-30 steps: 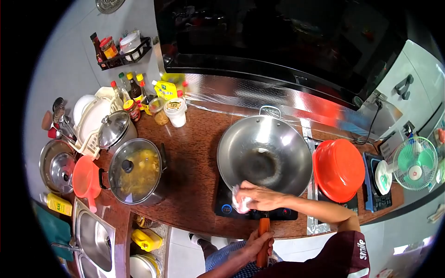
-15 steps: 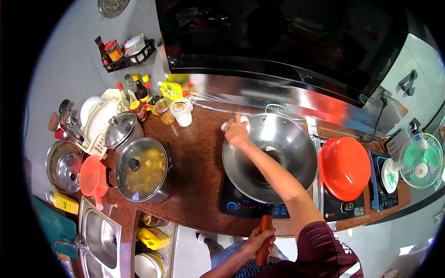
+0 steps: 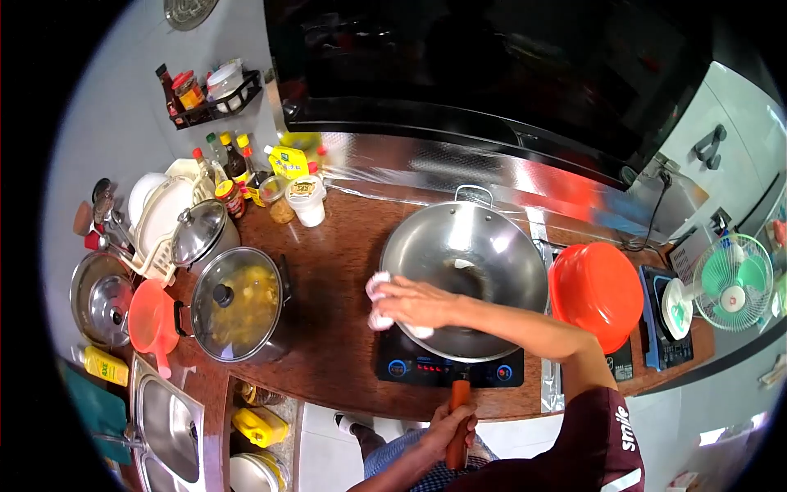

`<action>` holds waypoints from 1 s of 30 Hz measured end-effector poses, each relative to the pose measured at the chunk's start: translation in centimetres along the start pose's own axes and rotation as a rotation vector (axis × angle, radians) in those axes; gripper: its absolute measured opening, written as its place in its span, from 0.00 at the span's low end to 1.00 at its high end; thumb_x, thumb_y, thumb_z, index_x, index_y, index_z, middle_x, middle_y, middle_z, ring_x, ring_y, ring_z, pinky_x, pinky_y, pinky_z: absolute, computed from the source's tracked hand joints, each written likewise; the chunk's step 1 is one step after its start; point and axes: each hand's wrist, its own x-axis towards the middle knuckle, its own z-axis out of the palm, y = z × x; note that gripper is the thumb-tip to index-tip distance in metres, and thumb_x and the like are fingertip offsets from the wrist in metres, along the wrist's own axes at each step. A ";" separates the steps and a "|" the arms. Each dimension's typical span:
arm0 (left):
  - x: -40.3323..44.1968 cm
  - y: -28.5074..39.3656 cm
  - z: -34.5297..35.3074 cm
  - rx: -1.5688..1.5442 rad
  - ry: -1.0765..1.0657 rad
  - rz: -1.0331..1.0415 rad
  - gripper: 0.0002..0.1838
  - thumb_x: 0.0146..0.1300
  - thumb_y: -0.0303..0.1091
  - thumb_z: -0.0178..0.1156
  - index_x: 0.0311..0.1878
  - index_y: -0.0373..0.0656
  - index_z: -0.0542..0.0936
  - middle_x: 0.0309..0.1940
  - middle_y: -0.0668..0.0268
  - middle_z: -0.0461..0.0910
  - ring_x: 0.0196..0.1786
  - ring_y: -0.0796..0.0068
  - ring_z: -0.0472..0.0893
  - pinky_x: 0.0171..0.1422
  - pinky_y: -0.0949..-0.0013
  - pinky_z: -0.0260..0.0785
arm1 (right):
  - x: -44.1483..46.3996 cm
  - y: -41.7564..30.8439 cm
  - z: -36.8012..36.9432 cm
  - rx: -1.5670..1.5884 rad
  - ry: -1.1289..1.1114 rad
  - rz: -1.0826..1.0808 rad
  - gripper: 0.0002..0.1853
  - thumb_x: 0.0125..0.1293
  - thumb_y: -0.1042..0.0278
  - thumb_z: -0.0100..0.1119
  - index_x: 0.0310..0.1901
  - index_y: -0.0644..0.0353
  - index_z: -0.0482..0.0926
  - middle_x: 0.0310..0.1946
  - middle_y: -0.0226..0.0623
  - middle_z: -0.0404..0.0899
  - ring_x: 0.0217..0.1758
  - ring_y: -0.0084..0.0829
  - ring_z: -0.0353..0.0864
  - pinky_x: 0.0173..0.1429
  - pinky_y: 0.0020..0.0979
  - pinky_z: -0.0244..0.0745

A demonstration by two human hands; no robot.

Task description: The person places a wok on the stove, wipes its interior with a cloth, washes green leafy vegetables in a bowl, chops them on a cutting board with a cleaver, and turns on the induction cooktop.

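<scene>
A large steel wok (image 3: 508, 262) sits on a black induction cooker (image 3: 443, 369). My left hand (image 3: 443, 428) is closed around its wooden handle (image 3: 460, 414), which points toward my body. At the wok's left rim, my right hand (image 3: 414, 302) grips a crumpled white cloth (image 3: 379, 287) and presses it along the edge; whether it is cloth or paper is hard to tell. The palm and part of the cloth are hidden behind the fingers. A small bright patch and a dark spot show on the wok's bottom.
Left of the wok stands a glass-lidded pot (image 3: 242, 303) with yellowish food. Behind it are a smaller lidded pot (image 3: 201, 234), sauce bottles (image 3: 234, 164) and a white tub (image 3: 307, 199). A red basin (image 3: 597, 295) and a fan (image 3: 732, 283) stand right; a sink (image 3: 168, 422) lies front left.
My right hand has moved with the white cloth from the wok's far left rim down to its near left rim. My left hand keeps hold of the handle. The view has shifted slightly.
</scene>
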 end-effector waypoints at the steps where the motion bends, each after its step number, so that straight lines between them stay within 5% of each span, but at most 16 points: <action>1: 0.1 0.0 -0.2 -0.017 -0.019 0.015 0.11 0.59 0.35 0.55 0.37 0.43 0.64 0.18 0.66 0.68 0.14 0.74 0.69 0.16 0.72 0.64 | 0.5 1.4 0.3 -0.041 0.042 0.020 0.11 0.58 0.74 0.47 0.42 0.60 0.74 0.50 0.44 0.66 0.49 0.44 0.67 0.50 0.38 0.75; 4: -0.3 0.7 0.3 0.013 0.006 0.003 0.11 0.59 0.36 0.54 0.37 0.43 0.64 0.18 0.67 0.68 0.14 0.75 0.69 0.17 0.73 0.65 | 2.7 4.9 0.5 -0.039 0.159 0.309 0.12 0.59 0.73 0.46 0.44 0.60 0.74 0.55 0.46 0.64 0.58 0.48 0.64 0.56 0.40 0.71; 6: -0.3 0.7 0.3 -0.010 0.000 0.008 0.11 0.59 0.36 0.54 0.37 0.42 0.64 0.18 0.67 0.67 0.15 0.75 0.69 0.17 0.73 0.65 | 3.1 10.5 2.4 -0.365 0.303 0.245 0.14 0.60 0.73 0.45 0.48 0.59 0.71 0.57 0.48 0.62 0.61 0.49 0.61 0.59 0.40 0.69; 10: -0.5 0.5 0.5 -0.024 0.030 0.022 0.12 0.58 0.36 0.55 0.38 0.42 0.64 0.18 0.67 0.67 0.15 0.75 0.69 0.17 0.73 0.65 | 1.3 17.9 1.7 -0.445 0.270 0.710 0.20 0.57 0.74 0.46 0.53 0.58 0.66 0.55 0.47 0.61 0.57 0.48 0.65 0.59 0.41 0.66; 12: -0.6 0.7 0.7 -0.035 0.038 0.016 0.12 0.58 0.35 0.55 0.38 0.42 0.64 0.18 0.67 0.67 0.15 0.75 0.69 0.17 0.73 0.65 | -0.6 15.9 -0.9 -0.370 0.503 0.862 0.20 0.55 0.75 0.48 0.52 0.59 0.67 0.53 0.46 0.61 0.53 0.48 0.67 0.56 0.41 0.68; 16: -0.1 0.3 0.1 -0.070 -0.004 0.002 0.12 0.58 0.35 0.56 0.38 0.42 0.64 0.18 0.67 0.67 0.15 0.75 0.69 0.17 0.74 0.64 | -5.0 13.6 -1.8 -0.604 0.570 0.932 0.18 0.57 0.74 0.46 0.50 0.63 0.67 0.53 0.47 0.62 0.50 0.48 0.67 0.50 0.40 0.69; 17: -0.1 0.4 0.1 -0.036 -0.006 0.000 0.12 0.59 0.36 0.55 0.37 0.42 0.64 0.18 0.67 0.67 0.15 0.75 0.69 0.17 0.73 0.63 | -6.5 14.2 -0.4 -0.606 0.530 0.939 0.26 0.55 0.74 0.47 0.58 0.61 0.61 0.54 0.47 0.62 0.51 0.48 0.66 0.51 0.43 0.66; 22: -0.4 1.3 0.7 0.080 0.019 -0.029 0.11 0.59 0.36 0.53 0.35 0.42 0.64 0.17 0.68 0.66 0.15 0.76 0.68 0.18 0.72 0.62 | -8.5 13.2 4.8 -0.815 0.166 0.728 0.29 0.51 0.73 0.50 0.58 0.61 0.62 0.52 0.44 0.65 0.47 0.46 0.67 0.48 0.36 0.66; 24: -0.2 0.9 0.4 0.094 0.009 -0.047 0.10 0.60 0.36 0.52 0.35 0.43 0.64 0.17 0.68 0.66 0.15 0.75 0.68 0.19 0.71 0.63 | -7.6 11.2 4.0 -0.415 0.093 0.927 0.27 0.52 0.71 0.49 0.58 0.53 0.66 0.55 0.43 0.64 0.48 0.47 0.67 0.50 0.42 0.66; 26: 0.0 0.9 0.5 0.107 0.019 -0.058 0.10 0.60 0.36 0.52 0.35 0.43 0.64 0.17 0.68 0.66 0.15 0.74 0.68 0.20 0.70 0.64 | -8.5 11.4 6.1 -0.528 0.107 0.664 0.28 0.51 0.72 0.51 0.58 0.50 0.68 0.53 0.38 0.67 0.47 0.39 0.67 0.45 0.35 0.68; 30: 0.1 0.6 0.2 0.064 0.005 -0.027 0.11 0.59 0.36 0.54 0.37 0.42 0.65 0.18 0.66 0.68 0.15 0.74 0.70 0.17 0.71 0.65 | -8.3 4.9 5.1 -0.022 -0.095 0.622 0.30 0.51 0.75 0.49 0.59 0.43 0.68 0.57 0.34 0.64 0.54 0.41 0.64 0.56 0.36 0.62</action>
